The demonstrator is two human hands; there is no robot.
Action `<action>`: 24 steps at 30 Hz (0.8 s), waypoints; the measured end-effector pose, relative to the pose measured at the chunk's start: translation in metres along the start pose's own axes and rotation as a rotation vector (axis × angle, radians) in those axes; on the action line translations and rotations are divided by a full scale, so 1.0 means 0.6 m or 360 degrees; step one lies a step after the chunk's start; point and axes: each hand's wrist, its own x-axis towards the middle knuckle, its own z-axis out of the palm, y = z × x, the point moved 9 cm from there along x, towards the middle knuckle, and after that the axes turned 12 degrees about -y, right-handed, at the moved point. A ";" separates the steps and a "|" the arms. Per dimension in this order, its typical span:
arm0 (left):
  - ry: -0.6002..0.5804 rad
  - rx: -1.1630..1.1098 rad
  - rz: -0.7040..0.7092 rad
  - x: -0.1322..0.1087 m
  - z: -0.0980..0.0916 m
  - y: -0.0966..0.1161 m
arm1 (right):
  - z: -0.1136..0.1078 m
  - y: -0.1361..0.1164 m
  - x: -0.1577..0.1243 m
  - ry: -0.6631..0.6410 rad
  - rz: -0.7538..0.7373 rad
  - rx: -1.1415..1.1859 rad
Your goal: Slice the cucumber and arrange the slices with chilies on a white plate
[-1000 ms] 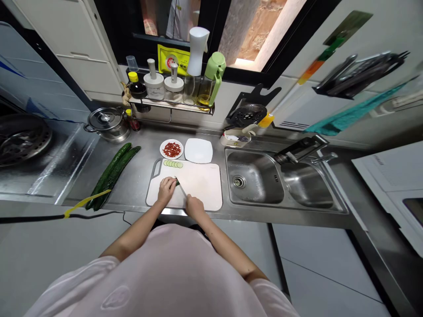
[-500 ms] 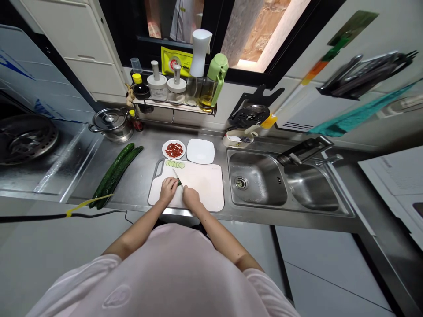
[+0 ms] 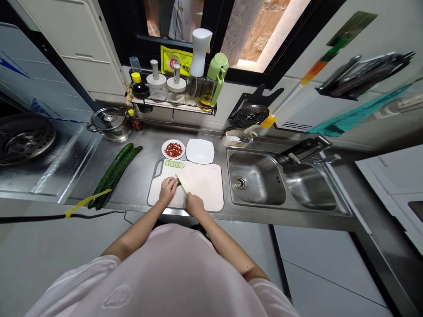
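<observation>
Pressing cucumber (image 3: 179,182) under curled left fingers (image 3: 168,188), right hand (image 3: 194,205) seemingly pinching a knife (image 3: 181,186).

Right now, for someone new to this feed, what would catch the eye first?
The white cutting board at the centre of the counter draws the eye, with the right hand holding a knife to a cucumber pinned by the left hand. Cucumber slices line the board's far edge. Left of it lie two long whole cucumbers, and beyond it sits a plate of chopped red pieces.
</observation>
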 end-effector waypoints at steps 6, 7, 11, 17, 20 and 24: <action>0.0001 -0.0002 0.0001 0.000 0.001 0.000 | -0.005 -0.003 0.009 -0.0054 0.0021 0.0016; 0.0003 -0.0002 0.0002 0.000 0.000 0.000 | -0.007 -0.005 0.011 -0.0059 0.0023 0.0017; 0.0008 0.0005 0.0005 0.000 0.000 -0.001 | -0.021 -0.016 0.022 -0.0027 0.0010 0.0027; -0.0009 0.0020 0.0009 0.001 0.000 0.000 | -0.039 -0.029 0.033 -0.0032 0.0048 0.0035; -0.0018 0.0020 0.0012 0.001 0.000 0.002 | -0.039 -0.029 0.032 -0.0024 0.0058 0.0033; -0.0009 0.0011 0.0005 0.000 -0.002 0.003 | -0.029 -0.022 0.024 -0.0010 0.0054 0.0037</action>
